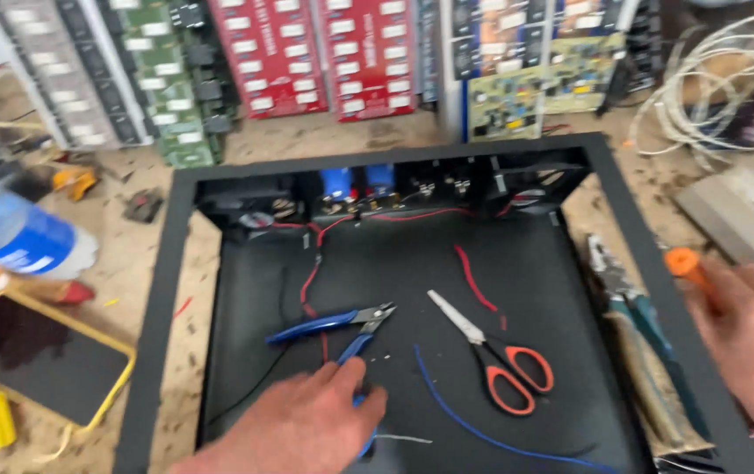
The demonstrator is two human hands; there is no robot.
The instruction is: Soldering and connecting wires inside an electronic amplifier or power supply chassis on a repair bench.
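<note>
My left hand (306, 421), low in the frame's middle, rests loosely curled on one blue handle of the cutters (342, 326) inside the black tray (157, 298). My right hand (746, 342), at the right edge, grips an orange-handled tool (682, 263).

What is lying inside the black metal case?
Blue-handled cutters, orange-handled scissors, loose red wire and blue wire. The left hand covers one cutter handle.
</note>
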